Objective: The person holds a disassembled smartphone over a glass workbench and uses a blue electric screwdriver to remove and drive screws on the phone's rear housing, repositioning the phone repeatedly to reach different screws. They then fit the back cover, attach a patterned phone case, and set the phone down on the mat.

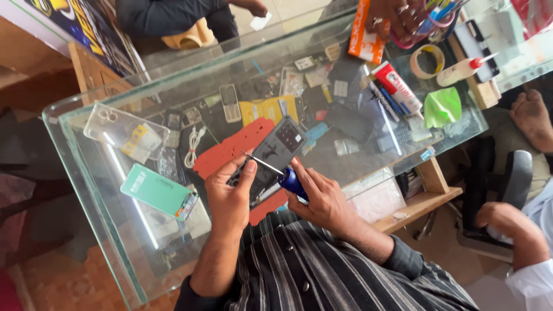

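Observation:
A dark phone [277, 151] with its back off lies on a red mat [230, 150] on the glass counter [103, 190]. My left hand [230, 193] holds the phone's near end, thumb pressed against it. My right hand [319, 196] grips a blue-handled screwdriver [276, 171]; its thin metal shaft points left, its tip close to my left thumb over the phone's lower edge.
A clear phone case [124, 131] and a mint-green phone cover [158, 192] lie to the left. A tape roll [427, 60], glue bottle [461, 70], red-and-white tube [396, 86] and green cloth [442, 106] sit at the right. Another person's arm [512, 230] is at the right edge.

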